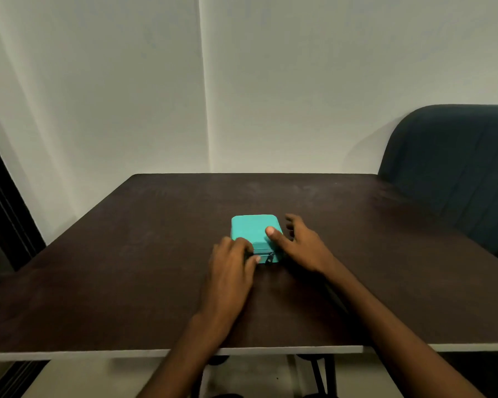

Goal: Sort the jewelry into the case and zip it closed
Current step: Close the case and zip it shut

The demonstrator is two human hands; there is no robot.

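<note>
— Teal leatherette is what the grip is set against: the left hand is laid at the near left corner of the case, fingers curled over the edge by the zip line. Is anything actually being pinched there?

— It cannot be told; the fingertips are hidden against the case wall. The right hand is spread and relaxed, its thumb pressed flat on the lid, the other fingers splayed past the right side. Nothing is grasped by it.

— Why is it held that way?

— The lid is judged to be pinned down so the case is kept from sliding while the zip is worked. The zipper pull is seen hanging at the near face, between the two hands.

— And the jewelry?

— None is seen loose; the lid is shut, so it is presumably inside already.

— Where is the case placed?

— At the middle of the dark bench, well apart from the dark chair at the far right — kept within easy reach of both hands.
</note>
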